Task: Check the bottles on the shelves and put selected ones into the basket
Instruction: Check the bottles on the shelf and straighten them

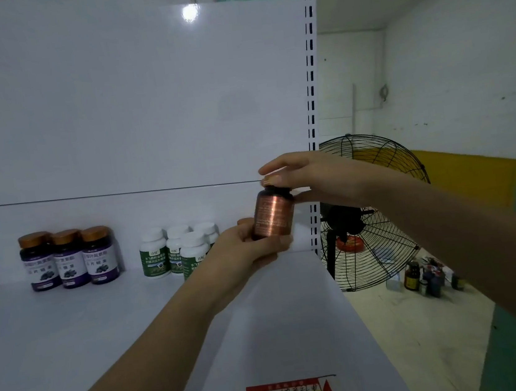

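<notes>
While my left grip clamps the base of the upright copper bottle above the shelf, my right grip pinches its dark cap from 12 o'clock. Purple-labelled bottles and white-capped bottles stand on the shelf at 9 o'clock of it.

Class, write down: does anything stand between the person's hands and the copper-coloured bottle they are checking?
Nothing visible does. The left hand holds the copper-coloured bottle round its lower part and the right hand grips its top; both touch it directly. No basket is in view, so the way there cannot be judged.
</notes>
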